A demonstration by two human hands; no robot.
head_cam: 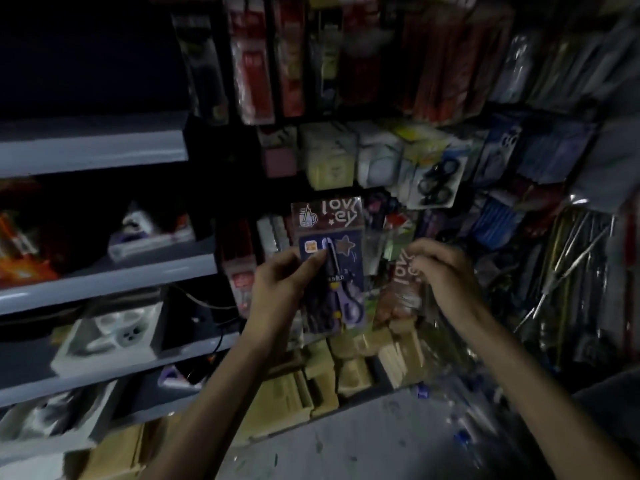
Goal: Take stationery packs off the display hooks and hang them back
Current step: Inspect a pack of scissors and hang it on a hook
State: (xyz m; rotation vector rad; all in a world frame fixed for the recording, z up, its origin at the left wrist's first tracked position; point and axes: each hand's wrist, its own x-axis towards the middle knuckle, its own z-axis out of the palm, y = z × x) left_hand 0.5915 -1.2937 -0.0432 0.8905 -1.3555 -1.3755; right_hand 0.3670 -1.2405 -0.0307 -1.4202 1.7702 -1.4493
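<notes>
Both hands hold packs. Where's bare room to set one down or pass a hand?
Only the grey floor patch, bordered by tan boxes above and blue-capped clutter to its right, looks bare. The hanging packs around the scissors pack and red pack overlap tightly; the left shelves are loaded.

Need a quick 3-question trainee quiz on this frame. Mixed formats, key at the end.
1. True or false: the left hand holds the purple scissors pack.
2. What does the right hand grip? A) the reddish pack B) a stapler C) nothing
3. Fill in: the grey shelves are on the person's ____ side.

Key: 1 true; 2 A; 3 left.
</notes>
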